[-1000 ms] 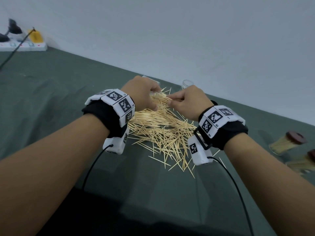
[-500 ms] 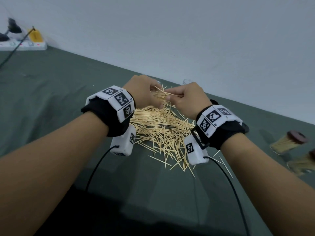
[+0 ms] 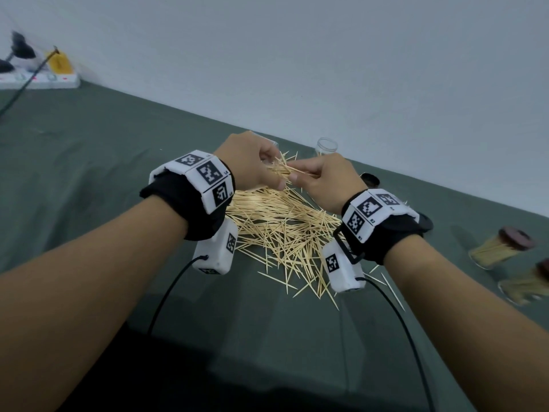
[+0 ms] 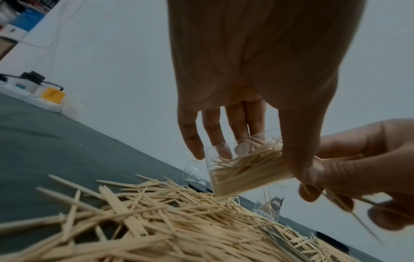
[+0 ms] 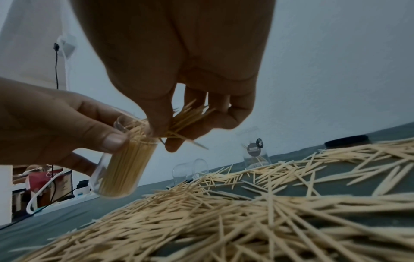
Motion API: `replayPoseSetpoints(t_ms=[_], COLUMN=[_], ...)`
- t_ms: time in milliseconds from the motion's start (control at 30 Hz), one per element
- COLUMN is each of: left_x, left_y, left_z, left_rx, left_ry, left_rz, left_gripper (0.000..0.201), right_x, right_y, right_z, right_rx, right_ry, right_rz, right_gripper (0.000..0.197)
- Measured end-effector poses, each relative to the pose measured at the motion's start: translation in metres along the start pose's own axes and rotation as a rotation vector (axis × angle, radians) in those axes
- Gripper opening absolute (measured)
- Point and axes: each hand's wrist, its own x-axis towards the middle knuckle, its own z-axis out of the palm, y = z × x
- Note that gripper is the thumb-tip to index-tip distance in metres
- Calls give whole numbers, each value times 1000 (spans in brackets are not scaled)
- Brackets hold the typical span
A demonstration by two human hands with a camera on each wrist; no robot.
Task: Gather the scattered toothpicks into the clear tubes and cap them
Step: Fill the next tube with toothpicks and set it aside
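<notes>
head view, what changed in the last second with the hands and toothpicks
Both hands rose a little off the pile. The right hand brought its pinched toothpicks to the mouth of the tube held by the left hand. The pile and capped tubes stayed put.

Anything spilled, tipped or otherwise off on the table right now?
Yes. A large heap of loose toothpicks sprawls across the green cloth, strays trailing toward the near edge. Behind it one empty clear tube lies on its side. Two capped, filled tubes lie flat at right.
</notes>
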Motion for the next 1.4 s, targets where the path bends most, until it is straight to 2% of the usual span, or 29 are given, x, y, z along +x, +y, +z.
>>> replayPoseSetpoints(t_ms=[200, 300, 467, 733, 900, 1133, 1300, 1400], left_x=[1, 2, 1, 0, 0, 0, 0, 0], left_y=[-2, -3, -3, -1, 5, 6, 4, 3], left_z=[2, 2, 0, 0, 8, 9, 7, 5], left_rx=[-5, -30, -40, 29, 66, -2, -38, -53], left_ry=[29, 25, 14, 21, 7, -17, -11, -31], left_rz=[-21, -26, -28, -14, -3, 5, -12, -33], left_gripper=[59, 54, 58, 53, 47, 48, 48, 47], right_x=[0, 0, 0, -2, 0, 3, 1, 0], right_y=[-3, -3, 0, -3, -14, -16, -13, -11], right_z=[-1, 1, 2, -12, -10, -4, -3, -2], right_rx=[-79, -30, 25, -124, -151, -154, -34, -18], right_ry=[-43, -39, -42, -69, -38, -13, 80, 141], right_rz=[-15, -19, 9, 19, -33, 2, -7, -24], right_gripper=[26, 24, 24, 26, 23, 16, 26, 17])
